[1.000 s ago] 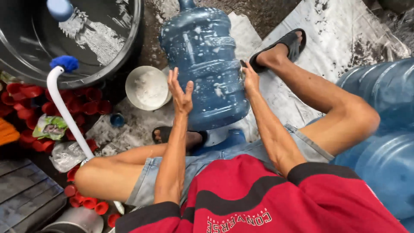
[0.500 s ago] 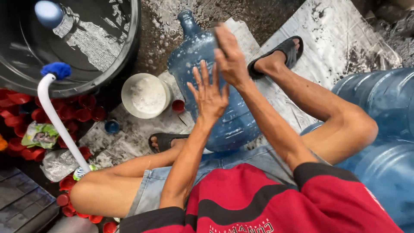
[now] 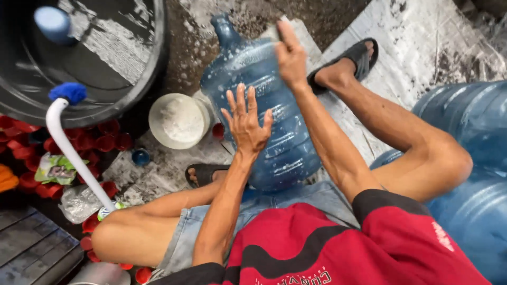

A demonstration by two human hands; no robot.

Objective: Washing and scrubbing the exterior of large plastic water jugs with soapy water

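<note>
While hands press blue jug (image 3: pixel 264 105), white bowl (image 3: pixel 178 120) beside, red caps (image 3: pixel 108 141) left.

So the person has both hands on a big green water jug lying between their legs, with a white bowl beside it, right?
Not quite: the head view shows the water jug is blue, not green. The rest holds: the left hand and right hand both rest on it, it lies between the legs, and a white bowl sits beside it.

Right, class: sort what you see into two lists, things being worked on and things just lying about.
In hand: blue water jug, left hand, right hand.

Lying about: red caps, white bowl, white pipe, black tub, other jugs.
</note>
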